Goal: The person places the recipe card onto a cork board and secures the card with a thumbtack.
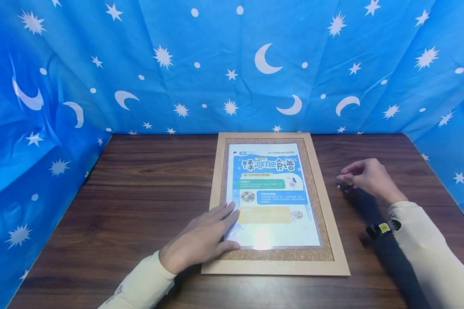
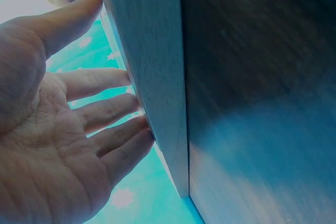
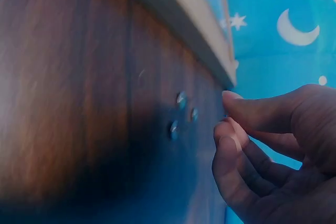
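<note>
A laminated sheet [image 1: 270,234] with printed Chinese text lies on a wood-framed corkboard [image 1: 274,268]. My left hand [image 1: 203,238] rests across the board's left side, fingers spread, fingertips on the sheet's lower left edge; in the left wrist view the fingertips meet the frame [image 2: 152,77]. To the right of the board, my right hand [image 1: 367,178] is just above the table, thumb and forefinger pinching a small shiny thumbtack [image 1: 338,177]. Below those fingers, several round metal thumbtacks [image 3: 181,99] lie close together on the wood. A dark dot like a tack head [image 1: 235,152] marks the sheet's upper left corner.
The dark wooden table [image 1: 151,184] extends on both sides of the board. Blue cloth [image 1: 216,86] with white moons and stars hangs behind and at both sides, close to the board's far edge. A watch-like band [image 1: 383,228] is on the right wrist.
</note>
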The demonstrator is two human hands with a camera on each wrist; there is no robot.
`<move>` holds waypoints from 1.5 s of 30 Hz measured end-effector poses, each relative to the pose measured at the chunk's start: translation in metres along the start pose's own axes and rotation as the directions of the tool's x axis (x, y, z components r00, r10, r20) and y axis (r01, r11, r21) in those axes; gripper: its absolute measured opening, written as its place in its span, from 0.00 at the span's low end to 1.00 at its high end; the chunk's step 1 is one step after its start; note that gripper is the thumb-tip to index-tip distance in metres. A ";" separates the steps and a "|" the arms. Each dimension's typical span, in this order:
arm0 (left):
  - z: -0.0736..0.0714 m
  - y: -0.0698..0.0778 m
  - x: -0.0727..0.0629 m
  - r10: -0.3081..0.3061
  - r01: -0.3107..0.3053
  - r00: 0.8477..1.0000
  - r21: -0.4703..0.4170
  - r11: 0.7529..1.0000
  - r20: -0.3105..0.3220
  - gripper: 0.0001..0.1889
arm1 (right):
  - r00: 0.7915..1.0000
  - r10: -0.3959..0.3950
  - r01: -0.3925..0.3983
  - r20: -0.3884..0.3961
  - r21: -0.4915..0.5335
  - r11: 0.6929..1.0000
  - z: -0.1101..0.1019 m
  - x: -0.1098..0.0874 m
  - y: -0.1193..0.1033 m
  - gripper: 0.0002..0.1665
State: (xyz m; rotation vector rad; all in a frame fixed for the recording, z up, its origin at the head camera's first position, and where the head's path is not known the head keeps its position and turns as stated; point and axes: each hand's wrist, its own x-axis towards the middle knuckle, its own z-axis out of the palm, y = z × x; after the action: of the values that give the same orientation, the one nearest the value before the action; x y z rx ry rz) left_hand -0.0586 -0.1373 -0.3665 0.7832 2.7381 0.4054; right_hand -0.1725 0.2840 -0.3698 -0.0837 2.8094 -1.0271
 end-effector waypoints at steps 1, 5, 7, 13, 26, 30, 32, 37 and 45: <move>0.000 0.000 0.000 0.000 0.000 1.000 0.004 1.000 0.000 0.40 | 1.000 0.011 -0.011 0.001 -0.009 1.000 0.000 0.000 0.002 0.17; 0.000 0.000 0.000 0.003 -0.003 1.000 0.015 1.000 -0.001 0.40 | 0.998 0.059 -0.059 0.006 -0.018 0.998 0.002 0.002 0.008 0.19; 0.001 0.000 0.000 0.002 -0.002 1.000 0.018 1.000 -0.001 0.39 | 0.997 0.074 -0.074 0.006 -0.010 0.997 0.004 0.003 0.010 0.19; 0.000 0.000 0.000 -0.001 0.001 1.000 0.019 1.000 0.004 0.39 | 0.996 0.093 -0.093 0.001 -0.011 0.996 0.008 0.006 0.011 0.20; 0.000 0.000 0.000 0.009 -0.009 1.000 0.034 0.999 0.002 0.40 | 0.998 0.057 -0.057 -0.001 -0.035 0.998 0.012 0.013 0.010 0.15; 0.001 -0.001 0.000 0.013 -0.013 1.000 0.034 0.999 0.002 0.40 | 0.999 0.049 -0.050 -0.011 -0.038 0.998 0.012 0.013 0.008 0.14; 0.001 -0.001 0.000 0.014 -0.014 1.000 0.034 0.999 0.004 0.40 | 0.999 0.040 -0.041 -0.026 -0.037 0.998 0.012 0.012 0.006 0.14; 0.000 0.000 0.001 0.005 -0.005 1.000 0.028 1.000 0.008 0.40 | 0.998 0.005 -0.007 -0.068 -0.036 0.999 0.012 0.011 -0.002 0.12; 0.000 0.001 0.001 -0.004 0.004 1.000 0.031 1.000 0.012 0.40 | 0.996 -0.050 0.049 -0.074 -0.016 0.999 0.015 0.009 -0.017 0.12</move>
State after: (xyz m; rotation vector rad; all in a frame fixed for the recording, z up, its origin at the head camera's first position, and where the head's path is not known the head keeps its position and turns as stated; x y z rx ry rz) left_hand -0.0592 -0.1358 -0.3669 0.7855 2.7406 0.3579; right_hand -0.1795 0.2611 -0.3713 -0.1202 2.8959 -1.0424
